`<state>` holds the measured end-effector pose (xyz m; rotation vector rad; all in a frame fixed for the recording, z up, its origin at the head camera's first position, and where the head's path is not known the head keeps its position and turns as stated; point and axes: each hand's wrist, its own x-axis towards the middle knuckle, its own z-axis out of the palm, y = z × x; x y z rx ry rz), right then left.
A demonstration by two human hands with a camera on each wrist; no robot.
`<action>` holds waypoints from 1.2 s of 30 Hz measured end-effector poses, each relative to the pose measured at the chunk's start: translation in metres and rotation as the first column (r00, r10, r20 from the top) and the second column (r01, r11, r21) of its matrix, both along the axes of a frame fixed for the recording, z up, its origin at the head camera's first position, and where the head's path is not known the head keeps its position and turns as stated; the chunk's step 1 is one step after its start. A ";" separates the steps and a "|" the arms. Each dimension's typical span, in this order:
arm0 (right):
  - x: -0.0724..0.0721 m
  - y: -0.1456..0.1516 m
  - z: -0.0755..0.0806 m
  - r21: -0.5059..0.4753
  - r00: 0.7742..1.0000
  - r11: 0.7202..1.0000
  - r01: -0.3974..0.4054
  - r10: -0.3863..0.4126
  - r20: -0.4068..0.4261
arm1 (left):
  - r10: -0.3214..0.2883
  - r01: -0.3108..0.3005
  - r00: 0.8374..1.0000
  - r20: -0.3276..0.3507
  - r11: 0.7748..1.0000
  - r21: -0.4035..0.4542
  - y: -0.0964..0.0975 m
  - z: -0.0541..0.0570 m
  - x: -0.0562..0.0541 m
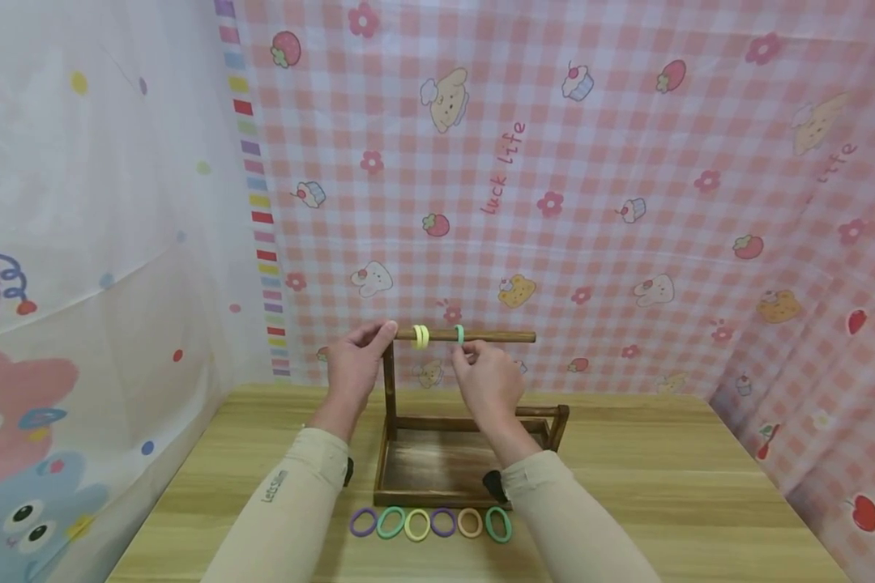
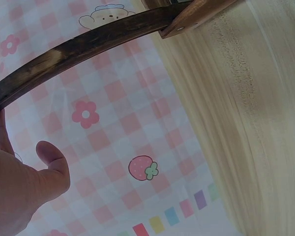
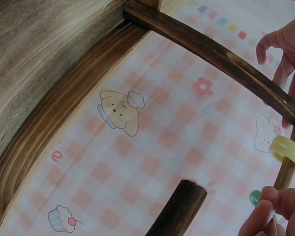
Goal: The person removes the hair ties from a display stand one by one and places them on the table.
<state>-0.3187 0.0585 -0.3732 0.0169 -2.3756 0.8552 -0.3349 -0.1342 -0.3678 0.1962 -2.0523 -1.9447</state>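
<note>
A dark wooden stand [image 1: 390, 389] has an upright post and a horizontal rod [image 1: 510, 336]. My left hand [image 1: 356, 364] grips the stand's top corner, thumb at the rod's inner end and fingers behind the post. In the left wrist view, one finger [image 2: 54, 167] sticks out apart from the post. Two yellow hair ties [image 1: 421, 337] hang side by side on the rod near that corner. My right hand [image 1: 492, 380] pinches a green hair tie [image 1: 460, 333] around the rod, right of the yellow pair. Fingertips partly cover the green one in the right wrist view.
Several purple, green, yellow and orange hair ties [image 1: 443, 522] lie in a row on the wooden table [image 1: 671, 486], before the stand's tray base [image 1: 437, 495]. A lower, shorter bar [image 1: 543, 410] stands at the base's right. A pink checked curtain [image 1: 598, 243] hangs behind.
</note>
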 end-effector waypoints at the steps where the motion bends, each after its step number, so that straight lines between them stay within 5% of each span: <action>1: 0.000 0.001 0.000 0.003 1.000 1.000 0.004 -0.004 -0.001 | -0.001 0.001 1.000 0.002 1.000 0.001 0.000 0.000 0.000; 36: -0.004 0.040 -0.004 0.014 0.997 0.997 0.075 -0.074 -0.033 | -0.005 0.005 1.000 0.009 1.000 0.003 0.001 0.001 0.002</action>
